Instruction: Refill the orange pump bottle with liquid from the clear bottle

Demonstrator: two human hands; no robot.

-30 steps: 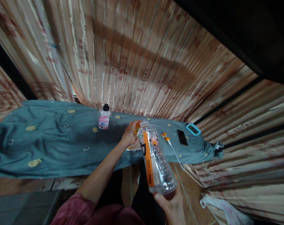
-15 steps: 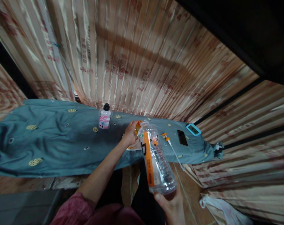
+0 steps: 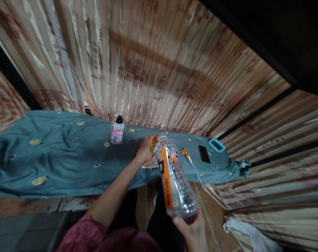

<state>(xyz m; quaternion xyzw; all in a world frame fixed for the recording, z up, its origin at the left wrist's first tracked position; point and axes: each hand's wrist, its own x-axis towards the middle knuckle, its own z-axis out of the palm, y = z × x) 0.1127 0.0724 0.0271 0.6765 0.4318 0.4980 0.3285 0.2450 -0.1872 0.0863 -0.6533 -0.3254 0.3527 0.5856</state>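
Both hands unchanged: right hand grips tilted bottle; left hand holds something orange (possibly a cup).

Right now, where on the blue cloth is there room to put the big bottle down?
The wide stretch of blue cloth left of the small bottle is bare. It is crowded on the right, around the left hand, phone and timer.

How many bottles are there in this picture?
2. A large clear bottle with an orange label is held tilted in the right hand; a small black-capped bottle stands on the blue cloth. The left hand may hide something.
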